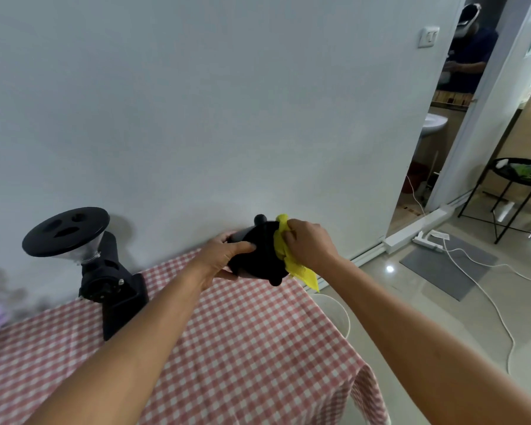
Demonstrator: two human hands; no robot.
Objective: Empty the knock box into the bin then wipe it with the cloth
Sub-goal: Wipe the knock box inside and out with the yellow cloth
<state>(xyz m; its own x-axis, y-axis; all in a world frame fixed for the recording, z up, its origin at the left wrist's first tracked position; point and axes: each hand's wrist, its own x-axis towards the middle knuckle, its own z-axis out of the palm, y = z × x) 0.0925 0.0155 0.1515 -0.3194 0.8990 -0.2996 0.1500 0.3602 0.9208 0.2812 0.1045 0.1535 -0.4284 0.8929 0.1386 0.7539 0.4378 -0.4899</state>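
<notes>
The black knock box (pixel 259 254) is held in the air above the far right corner of the table, tipped on its side with its mouth turned to the right. My left hand (pixel 224 256) grips its body from the left. My right hand (pixel 307 240) presses a yellow cloth (pixel 292 259) against the box's open side; a tail of cloth hangs down toward the floor. The inside of the box is hidden by the cloth and hand. A white bin (pixel 339 314) shows partly on the floor, just past the table's right edge.
A black coffee grinder (pixel 105 280) stands at the back left of the red-checked tablecloth (pixel 242 348), against the white wall. On the floor to the right lie a grey mat (pixel 448 265) and white cables (pixel 488 299). A black side table (pixel 515 185) stands farther right. A person stands in the doorway.
</notes>
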